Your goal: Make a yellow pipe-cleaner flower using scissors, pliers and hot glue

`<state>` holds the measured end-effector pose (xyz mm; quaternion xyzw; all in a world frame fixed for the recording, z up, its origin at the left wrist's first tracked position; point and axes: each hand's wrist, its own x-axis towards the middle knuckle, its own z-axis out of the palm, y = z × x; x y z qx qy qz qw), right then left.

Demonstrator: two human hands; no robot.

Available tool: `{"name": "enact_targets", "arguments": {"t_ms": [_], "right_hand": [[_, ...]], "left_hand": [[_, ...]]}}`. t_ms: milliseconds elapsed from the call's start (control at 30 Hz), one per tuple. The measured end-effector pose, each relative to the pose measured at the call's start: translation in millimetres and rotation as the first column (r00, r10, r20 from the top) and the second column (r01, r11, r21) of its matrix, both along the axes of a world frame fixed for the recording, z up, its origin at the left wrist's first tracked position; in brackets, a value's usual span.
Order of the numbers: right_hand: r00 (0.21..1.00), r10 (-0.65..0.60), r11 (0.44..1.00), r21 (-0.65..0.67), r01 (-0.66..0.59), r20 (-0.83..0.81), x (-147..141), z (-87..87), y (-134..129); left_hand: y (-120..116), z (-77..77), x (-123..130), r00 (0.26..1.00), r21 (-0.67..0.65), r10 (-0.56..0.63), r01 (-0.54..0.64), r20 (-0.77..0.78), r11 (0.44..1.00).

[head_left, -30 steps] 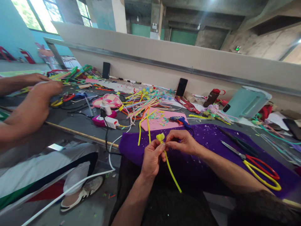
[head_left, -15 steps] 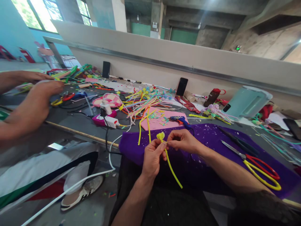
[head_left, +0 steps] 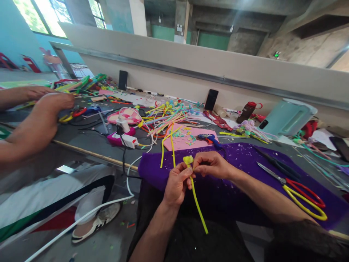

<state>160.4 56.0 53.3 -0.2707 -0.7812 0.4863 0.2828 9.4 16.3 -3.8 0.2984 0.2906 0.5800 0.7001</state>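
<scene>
Desk (head_left: 87,142), dark-topped, with a light strip along its near edge. Pale partition (head_left: 163,54) rising behind the far edge. Purple cloth (head_left: 242,151) laid across the right part of the near edge, flecked with small scraps. Heap of coloured stems (head_left: 174,118), loosely piled toward the middle of the far edge. At the desk's left end, a co-worker's hands (head_left: 61,101), fingers too blurred to read. Teal container (head_left: 290,118), toward the far right corner. Pink board (head_left: 176,146), flat between heap and cloth. Scissors (head_left: 283,181), one handle loop red and the other yellow, lying on the cloth toward the near right corner. Left hand (head_left: 177,183), raised at the near edge, its fingers closed around a yellow stem just below the top. Right hand (head_left: 211,163), beside it, thumb and forefinger pinched together next to the stem's upper part; whether anything lies between their tips is too small to tell. Blue glue gun (head_left: 209,138), resting at the board's right edge. Yellow stem (head_left: 199,207), slanting down from the left hand, its lower end hanging free in front of the near edge. Yellow tuft (head_left: 188,160), bunched at the stem's top, above the left thumb.
</scene>
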Motion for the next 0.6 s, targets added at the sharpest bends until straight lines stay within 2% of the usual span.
{"name": "enact_targets", "arguments": {"t_ms": [67, 133, 400, 500, 600], "right_hand": [[0.998, 0.032, 0.998, 0.054, -0.035, 0.054, 2.2, 4.1, 0.9], [0.995, 0.036, 0.998, 0.050, -0.041, 0.094, 3.9, 7.8, 1.7], [0.983, -0.140, 0.976, -0.153, 0.158, 0.123, 1.2, 5.3, 4.0], [0.987, -0.137, 0.963, -0.223, 0.153, 0.086, 1.0, 2.8, 6.0], [0.992, -0.121, 0.954, -0.278, 0.111, -0.020, 0.6, 0.1, 6.2]], "left_hand": [[-0.5, -0.3, -0.1, 1.000, -0.003, -0.009, 0.009, 0.009, 1.000], [-0.5, -0.6, 1.1, 1.000, -0.003, 0.027, -0.027, 0.010, 1.000], [0.6, 0.1, 6.5, 0.989, 0.029, 0.146, -0.145, -0.010, 0.989], [0.0, 0.6, 7.2, 0.987, 0.039, 0.158, -0.157, -0.010, 0.987], [-0.7, 0.8, 7.3, 0.987, 0.032, 0.159, -0.159, -0.008, 0.987]]}}
